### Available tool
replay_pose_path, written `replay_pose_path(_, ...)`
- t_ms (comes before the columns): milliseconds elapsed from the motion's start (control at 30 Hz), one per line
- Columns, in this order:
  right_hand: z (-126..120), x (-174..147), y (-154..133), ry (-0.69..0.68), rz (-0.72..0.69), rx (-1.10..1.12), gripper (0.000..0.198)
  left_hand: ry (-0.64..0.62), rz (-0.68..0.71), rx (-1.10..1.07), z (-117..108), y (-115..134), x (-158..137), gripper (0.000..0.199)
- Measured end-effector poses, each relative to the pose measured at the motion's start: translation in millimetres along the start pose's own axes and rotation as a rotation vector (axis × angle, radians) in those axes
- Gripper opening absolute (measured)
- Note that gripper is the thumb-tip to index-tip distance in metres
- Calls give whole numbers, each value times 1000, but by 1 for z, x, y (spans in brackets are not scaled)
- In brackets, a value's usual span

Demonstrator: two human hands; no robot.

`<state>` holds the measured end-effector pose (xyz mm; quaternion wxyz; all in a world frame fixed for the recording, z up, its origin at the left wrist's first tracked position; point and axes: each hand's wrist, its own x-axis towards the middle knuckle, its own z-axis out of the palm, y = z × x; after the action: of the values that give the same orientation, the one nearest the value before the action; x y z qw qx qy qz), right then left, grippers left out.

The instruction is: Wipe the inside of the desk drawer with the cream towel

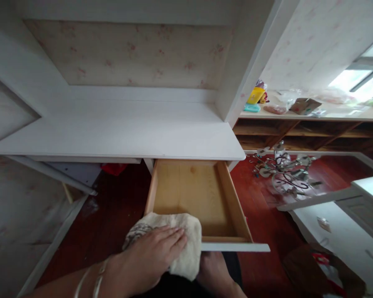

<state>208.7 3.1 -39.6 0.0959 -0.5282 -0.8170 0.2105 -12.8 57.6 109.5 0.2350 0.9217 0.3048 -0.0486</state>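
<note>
My left hand [157,252], with bracelets at the wrist, presses a cream cloth [188,244] with a dark pattern at one end. Its fingers lie close together over the fabric, and the thumb side is partly hidden. The cloth drapes over the front left corner of a pulled-out wooden drawer [186,190] with a white front. Just below that drawer front is my right hand [216,271], close to the hanging edge of the cloth. Its fingers are hidden behind the front and the cloth.
A white desk top [136,128] extends above the drawer. To the right, a chandelier [286,169] lies on the red floor. Behind it, a long low shelf unit [298,128] carries bags and a small box [304,106]. White furniture [335,231] and a cardboard box [301,265] stand at the lower right.
</note>
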Motion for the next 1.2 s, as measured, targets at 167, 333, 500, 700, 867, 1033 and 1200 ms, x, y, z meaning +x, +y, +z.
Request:
replay_pose_path(167,-13,1,-6,-104,66,-87,30,244,-265,-154,17,-38,-82,75)
replay_pose_path(333,-16,9,-6,-91,53,-128,30,681,-671,-933,11,-52,-109,69)
replay_pose_path(500,-27,38,-2,-67,70,-141,33,1144,-984,-896,2,-58,-108,59)
replay_pose_path(700,-53,98,7,-98,159,-153,36,1473,-1183,-861,6,-68,-98,46)
replay_pose_path(867,-66,147,19,-114,230,-194,39,1635,-1122,-1565,18,-62,-77,48)
replay_pose_path(1033,-74,183,31,-104,234,-203,38,1547,-1083,-1860,35,-55,-52,47)
replay_pose_path(1200,-83,212,40,-118,236,-225,39,1594,-952,-1952,25,-55,-16,48)
